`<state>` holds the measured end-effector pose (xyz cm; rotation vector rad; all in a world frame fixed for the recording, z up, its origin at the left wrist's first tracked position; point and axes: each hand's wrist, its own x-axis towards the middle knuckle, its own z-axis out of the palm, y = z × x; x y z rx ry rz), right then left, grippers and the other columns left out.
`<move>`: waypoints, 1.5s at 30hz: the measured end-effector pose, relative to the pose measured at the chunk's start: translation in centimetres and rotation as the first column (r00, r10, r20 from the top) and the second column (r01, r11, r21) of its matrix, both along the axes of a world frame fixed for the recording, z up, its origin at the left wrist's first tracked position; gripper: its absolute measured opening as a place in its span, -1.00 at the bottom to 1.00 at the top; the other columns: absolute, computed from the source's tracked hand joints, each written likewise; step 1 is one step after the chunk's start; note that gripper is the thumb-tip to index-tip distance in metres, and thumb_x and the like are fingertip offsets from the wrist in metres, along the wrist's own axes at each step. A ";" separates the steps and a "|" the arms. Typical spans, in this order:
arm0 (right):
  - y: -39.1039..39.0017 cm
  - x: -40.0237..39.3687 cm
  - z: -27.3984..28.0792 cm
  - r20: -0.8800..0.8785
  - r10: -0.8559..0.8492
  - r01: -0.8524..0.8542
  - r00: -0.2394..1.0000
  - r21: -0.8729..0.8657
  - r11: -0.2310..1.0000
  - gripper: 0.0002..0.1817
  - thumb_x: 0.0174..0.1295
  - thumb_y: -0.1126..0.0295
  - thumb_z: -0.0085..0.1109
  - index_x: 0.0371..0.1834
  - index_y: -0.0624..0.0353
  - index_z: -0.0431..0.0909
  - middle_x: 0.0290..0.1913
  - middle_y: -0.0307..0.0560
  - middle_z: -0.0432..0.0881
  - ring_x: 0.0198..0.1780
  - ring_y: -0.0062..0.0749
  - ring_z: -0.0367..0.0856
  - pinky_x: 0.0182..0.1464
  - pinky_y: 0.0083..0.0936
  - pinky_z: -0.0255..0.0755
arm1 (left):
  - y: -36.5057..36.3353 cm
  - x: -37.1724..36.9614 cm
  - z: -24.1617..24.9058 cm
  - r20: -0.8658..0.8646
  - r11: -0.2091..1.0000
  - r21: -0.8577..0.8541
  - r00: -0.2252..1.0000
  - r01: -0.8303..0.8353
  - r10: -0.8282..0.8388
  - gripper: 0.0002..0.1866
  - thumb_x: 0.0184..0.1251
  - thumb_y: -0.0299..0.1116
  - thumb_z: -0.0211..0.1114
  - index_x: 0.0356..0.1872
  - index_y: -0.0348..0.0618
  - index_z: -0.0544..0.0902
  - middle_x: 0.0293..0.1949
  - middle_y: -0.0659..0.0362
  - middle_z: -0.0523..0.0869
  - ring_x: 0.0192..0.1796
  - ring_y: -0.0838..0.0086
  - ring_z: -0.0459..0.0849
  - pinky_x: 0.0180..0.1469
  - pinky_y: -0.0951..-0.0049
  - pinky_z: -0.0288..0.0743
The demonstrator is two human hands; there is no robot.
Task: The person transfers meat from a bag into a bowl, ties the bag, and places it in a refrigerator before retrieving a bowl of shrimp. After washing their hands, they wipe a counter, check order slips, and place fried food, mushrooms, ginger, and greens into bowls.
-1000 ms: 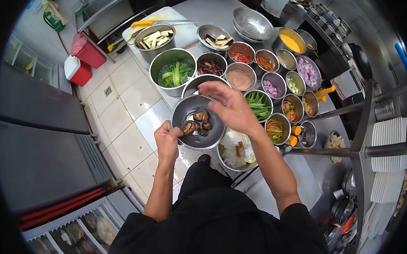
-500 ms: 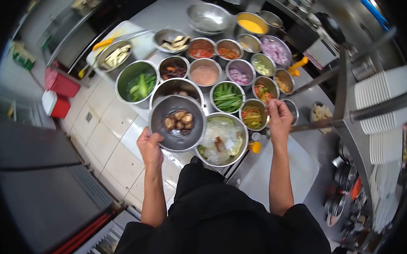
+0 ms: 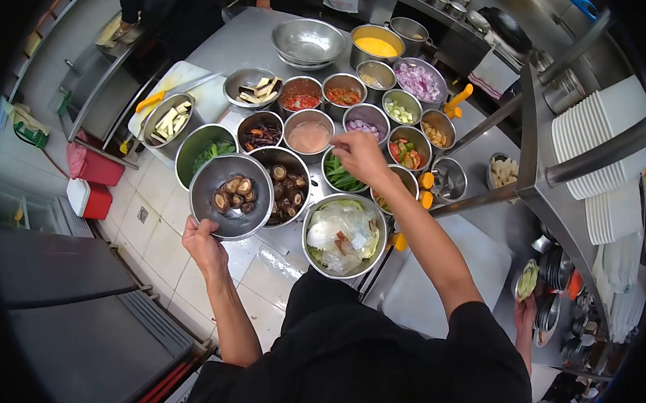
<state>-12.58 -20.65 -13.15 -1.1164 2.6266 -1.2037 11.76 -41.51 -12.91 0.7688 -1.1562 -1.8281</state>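
My left hand [image 3: 205, 248] grips the rim of a grey metal bowl [image 3: 207, 180], with thumb over the edge. Several brown sliced mushrooms [image 3: 235, 195] lie in it. The bowl hangs over the near-left edge, partly in front of a tub of leafy greens [image 3: 213, 148] and beside a deep tub of more mushrooms [image 3: 288, 196]. My right hand [image 3: 361, 157] reaches over a tub of green strips [image 3: 343, 176], fingertips pinched together near the pink-paste tub [image 3: 308, 136]. Anything between those fingers is too small to make out. My forearm partly covers a pepper tub behind it.
Metal tubs of chopped vegetables crowd the counter. Cabbage under a plastic bag [image 3: 344, 235] fills the nearest tub. A white cutting board [image 3: 442, 271] lies to the right, below a shelf post and stacked plates [image 3: 599, 141]. A co-worker's hand [image 3: 525, 315] holds a dish of greens.
My left hand has moved the bowl left, uncovering the mushroom tub. My right hand has swung left from beside the pepper tubs to above the green strips. A co-worker's hand has appeared at right.
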 end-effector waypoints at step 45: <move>-5.5 -5.4 0.1 0.735 0.208 0.101 0.645 -0.352 0.930 -0.79 0.12 0.41 0.26 -0.23 0.30 0.60 -0.41 -0.20 0.64 -0.46 -0.63 0.56 -0.42 -0.67 0.47 | 0.0 -4.5 -3.3 0.077 0.989 0.127 0.993 0.077 -0.087 -0.87 -0.18 -0.71 0.07 -0.65 -0.22 0.42 -0.61 0.25 0.51 -0.57 0.67 0.35 -0.48 0.68 0.20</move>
